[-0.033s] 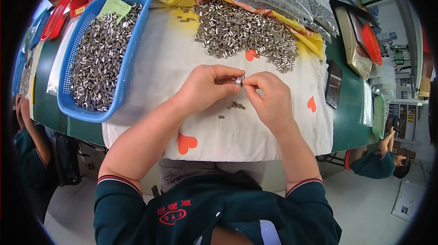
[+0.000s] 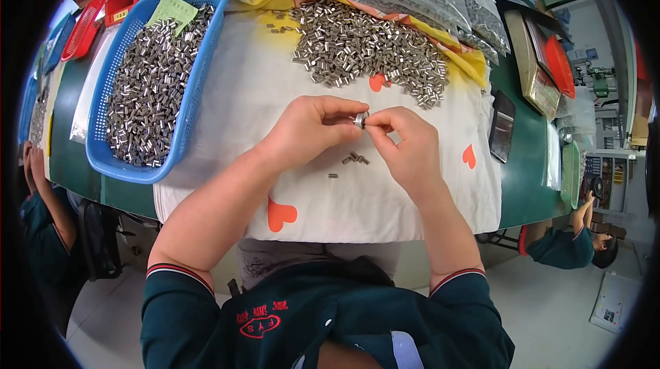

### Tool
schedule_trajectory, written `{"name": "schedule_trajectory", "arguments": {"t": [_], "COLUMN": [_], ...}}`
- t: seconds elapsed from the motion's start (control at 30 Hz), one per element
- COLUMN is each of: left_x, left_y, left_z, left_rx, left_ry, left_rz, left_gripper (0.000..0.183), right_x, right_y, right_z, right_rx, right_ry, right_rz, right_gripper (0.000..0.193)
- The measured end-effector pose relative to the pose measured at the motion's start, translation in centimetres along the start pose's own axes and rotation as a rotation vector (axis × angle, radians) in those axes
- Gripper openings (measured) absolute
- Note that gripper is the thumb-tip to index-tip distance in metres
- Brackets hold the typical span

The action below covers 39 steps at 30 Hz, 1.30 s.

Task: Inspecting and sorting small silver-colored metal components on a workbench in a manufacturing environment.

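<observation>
Dark green sleeves (image 2: 180, 310) have red-and-white trim (image 2: 180, 270).

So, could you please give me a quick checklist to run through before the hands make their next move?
1. Left hand has its grip on the silvery metal piece: ok, held at the fingertips.
2. Right hand has its grip at the same piece: ok, thumb and finger pinch its right side.
3. Loose cylinders apart from the big pile: ok, they lie nearer the person.
4. Blue basket upright: ok, with metal pieces inside.
5. Phone off the white cloth: ok, just beyond its right edge.
6. Piece's surface undamaged: cannot tell, too small.
</observation>
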State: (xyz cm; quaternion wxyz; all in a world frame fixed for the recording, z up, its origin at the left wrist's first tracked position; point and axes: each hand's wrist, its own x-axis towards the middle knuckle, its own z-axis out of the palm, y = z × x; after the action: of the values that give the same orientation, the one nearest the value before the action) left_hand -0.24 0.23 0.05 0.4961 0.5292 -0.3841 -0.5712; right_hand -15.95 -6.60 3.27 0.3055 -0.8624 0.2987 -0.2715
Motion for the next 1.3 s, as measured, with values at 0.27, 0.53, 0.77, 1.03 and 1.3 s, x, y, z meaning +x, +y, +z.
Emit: {"name": "schedule_trajectory", "arguments": {"t": [0.27, 0.53, 0.77, 1.03, 1.3], "left_x": [0.0, -0.6, -0.4, -0.3, -1.0], "left_y": [0.3, 0.3, -0.9, -1.5, -0.1], "left_z": [0.2, 1.1, 1.4, 1.4, 0.9], "left_rx": [-0.117, 0.339, 0.561, 0.529, 0.487], "left_ry": [-0.057, -0.176, -0.337, -0.295, -0.416], "left_rz": [-0.006, 0.255, 0.632, 0.770, 0.406], "left_gripper": [0.031, 0.028, 0.026, 0.023, 0.028], "right_x": [-1.6, 1.3, 8.8, 8.9, 7.6], "right_y": [0.6, 3.4, 3.2, 5.3, 8.3], "right_z": [0.5, -2.2, 3.9, 4.9, 1.1], "right_rx": [0.158, -0.127, -0.244, -0.287, -0.387], "right_ry": [0.086, 0.112, -0.099, -0.184, -0.068], "right_rz": [0.059, -0.193, -0.616, -0.652, -0.632], "right_gripper": [0.007, 0.018, 0.021, 0.017, 0.017]}}
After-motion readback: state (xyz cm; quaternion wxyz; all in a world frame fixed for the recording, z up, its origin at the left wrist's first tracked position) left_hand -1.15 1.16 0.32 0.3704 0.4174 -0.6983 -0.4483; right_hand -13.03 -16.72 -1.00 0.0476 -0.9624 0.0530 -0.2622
